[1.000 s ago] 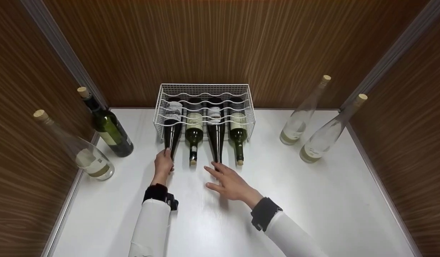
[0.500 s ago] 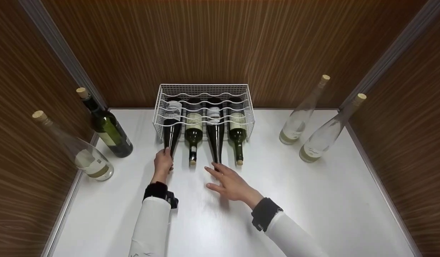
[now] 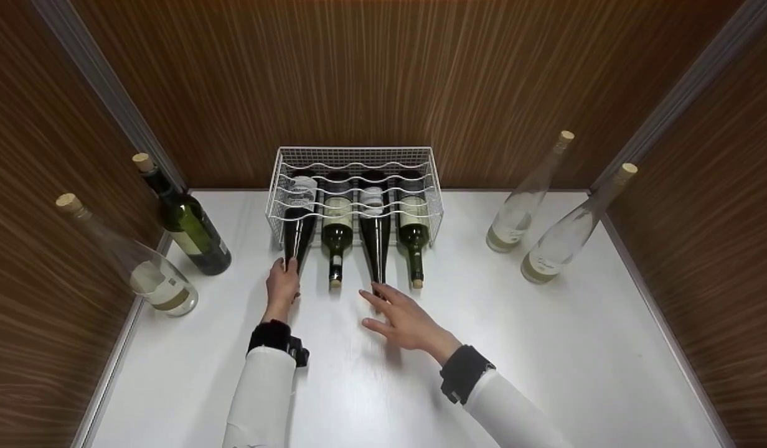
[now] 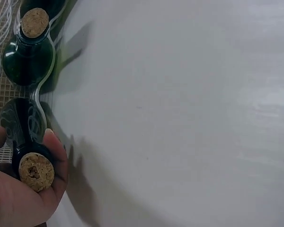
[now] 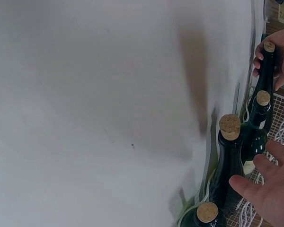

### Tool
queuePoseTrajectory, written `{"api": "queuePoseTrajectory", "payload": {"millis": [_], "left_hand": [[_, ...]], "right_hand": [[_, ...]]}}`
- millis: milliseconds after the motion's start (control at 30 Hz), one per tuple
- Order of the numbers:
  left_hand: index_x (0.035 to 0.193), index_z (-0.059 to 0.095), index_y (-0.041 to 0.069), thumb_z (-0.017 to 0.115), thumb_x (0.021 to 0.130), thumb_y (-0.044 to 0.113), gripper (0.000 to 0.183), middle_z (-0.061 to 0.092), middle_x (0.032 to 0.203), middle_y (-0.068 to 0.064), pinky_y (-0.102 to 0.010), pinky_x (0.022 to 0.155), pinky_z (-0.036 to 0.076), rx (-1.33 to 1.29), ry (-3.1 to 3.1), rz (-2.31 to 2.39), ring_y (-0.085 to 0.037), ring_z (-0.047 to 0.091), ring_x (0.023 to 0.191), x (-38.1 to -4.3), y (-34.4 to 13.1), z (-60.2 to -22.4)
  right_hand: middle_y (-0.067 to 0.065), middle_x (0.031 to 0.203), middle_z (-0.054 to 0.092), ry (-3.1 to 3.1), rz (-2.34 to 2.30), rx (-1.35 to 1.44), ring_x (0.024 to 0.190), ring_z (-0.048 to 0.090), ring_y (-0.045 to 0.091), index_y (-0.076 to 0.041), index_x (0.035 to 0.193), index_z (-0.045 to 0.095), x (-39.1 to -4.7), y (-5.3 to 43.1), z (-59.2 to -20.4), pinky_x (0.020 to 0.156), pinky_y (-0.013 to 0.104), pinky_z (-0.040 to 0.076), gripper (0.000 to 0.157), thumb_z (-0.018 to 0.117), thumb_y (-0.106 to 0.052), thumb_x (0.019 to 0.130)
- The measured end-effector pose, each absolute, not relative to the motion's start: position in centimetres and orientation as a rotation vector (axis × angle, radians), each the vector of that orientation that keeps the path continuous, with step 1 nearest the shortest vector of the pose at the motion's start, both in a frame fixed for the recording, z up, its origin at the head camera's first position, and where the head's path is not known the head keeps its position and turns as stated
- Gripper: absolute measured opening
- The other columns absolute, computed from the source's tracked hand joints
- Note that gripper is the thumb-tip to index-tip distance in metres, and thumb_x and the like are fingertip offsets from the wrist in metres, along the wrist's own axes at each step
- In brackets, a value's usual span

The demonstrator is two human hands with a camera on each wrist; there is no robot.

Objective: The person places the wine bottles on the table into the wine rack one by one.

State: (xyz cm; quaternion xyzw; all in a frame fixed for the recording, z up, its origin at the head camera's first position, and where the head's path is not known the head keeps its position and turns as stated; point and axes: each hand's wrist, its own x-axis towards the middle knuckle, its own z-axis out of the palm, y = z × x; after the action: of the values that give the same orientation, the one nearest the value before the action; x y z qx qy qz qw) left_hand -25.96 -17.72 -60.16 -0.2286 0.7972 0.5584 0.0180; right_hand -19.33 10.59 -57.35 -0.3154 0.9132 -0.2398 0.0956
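Note:
In the head view, a white wire rack (image 3: pixel 355 148) holds several bottles lying on their sides, necks towards me. My left hand (image 3: pixel 282 285) grips the neck of the leftmost dark wine bottle (image 3: pixel 298 233); in the left wrist view its fingers curl round the neck, just behind the cork (image 4: pixel 36 171). My right hand (image 3: pixel 408 318) hovers with spread fingers by the neck of the third, dark bottle (image 3: pixel 375 239). Whether it touches that bottle I cannot tell. Between these two lies a green bottle (image 3: pixel 338 236), and another green bottle (image 3: pixel 414 236) is at the rack's right end.
Left of the rack stand a green corked bottle (image 3: pixel 193 230) and a clear corked bottle (image 3: pixel 162 283). Two clear corked bottles (image 3: pixel 514 218) stand on the right. Wood-grain panels (image 3: pixel 383 74) enclose the white table (image 3: pixel 607 361) at the back and both sides.

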Motion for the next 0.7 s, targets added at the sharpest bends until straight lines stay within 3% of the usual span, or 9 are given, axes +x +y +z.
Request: {"api": "queuePoseTrajectory", "payload": {"millis": [100, 167, 300, 400, 700], "left_hand": [[0.152, 0.027, -0.001, 0.038, 0.105, 0.034, 0.059, 0.053, 0.125, -0.025, -0.024, 0.045, 0.043, -0.709, 2.482, 1.708, -0.014, 0.051, 0.056, -25.8, -18.1, -60.3], [0.153, 0.023, -0.001, 0.038, 0.105, 0.034, 0.061, 0.049, 0.132, -0.027, -0.024, 0.043, 0.044, -0.712, 2.479, 1.704, -0.014, 0.052, 0.054, -25.7, -18.4, -60.4], [0.151, 0.025, -0.005, 0.038, 0.106, 0.03, 0.059, 0.053, 0.125, -0.029, -0.036, 0.073, 0.053, -0.694, 2.552, 1.718, -0.028, 0.063, 0.082, -24.9, -18.9, -60.2], [0.147, 0.033, -0.009, 0.042, 0.105, 0.026, 0.055, 0.056, 0.116, -0.03, -0.047, 0.096, 0.041, -0.724, 2.663, 1.727, -0.039, 0.054, 0.108, -24.1, -19.2, -60.0], [0.135, 0.049, -0.008, 0.052, 0.101, 0.02, 0.044, 0.051, 0.11, -0.026, -0.048, 0.09, 0.039, -1.034, 2.844, 1.789, -0.039, 0.053, 0.099, -21.7, -21.4, -59.3]], "right_hand": [[0.009, 0.159, 0.026, 2.703, -0.706, -0.926, 0.144, 0.024, 0.031, -0.027, 0.155, 0.032, -19.3, 10.6, -57.3, 0.114, 0.049, 0.023, 0.069, 0.035, -0.066, 0.098], [0.009, 0.159, 0.026, 2.708, -0.702, -0.924, 0.144, 0.024, 0.031, -0.027, 0.155, 0.032, -19.3, 10.7, -57.2, 0.114, 0.05, 0.022, 0.069, 0.035, -0.066, 0.098], [0.008, 0.158, 0.028, 2.738, -0.687, -0.93, 0.144, 0.024, 0.031, -0.026, 0.155, 0.033, -19.1, 10.7, -56.9, 0.113, 0.055, 0.022, 0.069, 0.039, -0.065, 0.097], [0.008, 0.158, 0.028, 2.761, -0.665, -0.925, 0.144, 0.024, 0.031, -0.027, 0.155, 0.033, -19.1, 10.7, -56.7, 0.111, 0.059, 0.021, 0.071, 0.039, -0.067, 0.096], [0.009, 0.159, 0.027, 2.818, -0.61, -0.924, 0.146, 0.021, 0.031, -0.029, 0.155, 0.031, -19.1, 11.0, -55.9, 0.11, 0.065, 0.018, 0.073, 0.039, -0.069, 0.095]]}}
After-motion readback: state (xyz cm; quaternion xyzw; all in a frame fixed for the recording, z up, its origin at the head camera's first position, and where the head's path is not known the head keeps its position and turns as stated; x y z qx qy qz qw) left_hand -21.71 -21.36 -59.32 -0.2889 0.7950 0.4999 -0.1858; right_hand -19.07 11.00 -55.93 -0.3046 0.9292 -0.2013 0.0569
